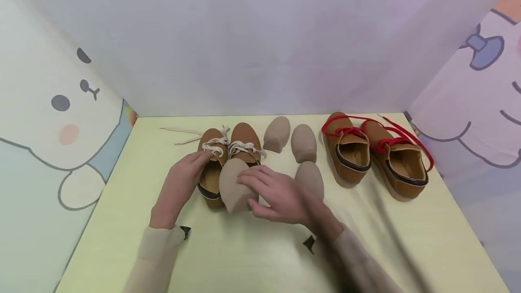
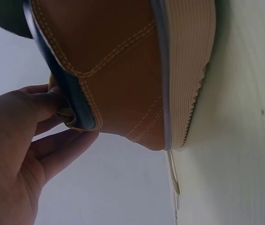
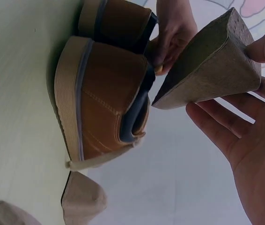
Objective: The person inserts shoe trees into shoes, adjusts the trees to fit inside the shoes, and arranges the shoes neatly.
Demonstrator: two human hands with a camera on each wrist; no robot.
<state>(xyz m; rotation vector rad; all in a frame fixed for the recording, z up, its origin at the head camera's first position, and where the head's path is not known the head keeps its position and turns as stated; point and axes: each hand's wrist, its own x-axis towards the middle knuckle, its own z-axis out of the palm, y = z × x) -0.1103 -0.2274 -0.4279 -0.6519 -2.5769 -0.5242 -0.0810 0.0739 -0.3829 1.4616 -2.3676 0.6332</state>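
My left hand (image 1: 181, 189) pinches the collar edge near the tongue of a brown lace-up shoe (image 1: 212, 137) with white laces. In the left wrist view, the thumb and fingers (image 2: 69, 152) grip the dark padded rim of that shoe (image 2: 118, 61). My right hand (image 1: 281, 193) holds a beige moulded shoe insert (image 1: 234, 186) by its wide end, fingers on one side and thumb on the other. The insert hangs over the opening of the second white-laced shoe (image 1: 245, 135), its narrow tip close to the collar in the right wrist view.
Three more beige inserts (image 1: 277, 134) lie right of the white-laced pair. Further right stand two brown shoes (image 1: 342, 166) with red laces, their openings facing me. A pale table (image 1: 244, 257) meets a plain back wall and cartoon-printed side panels.
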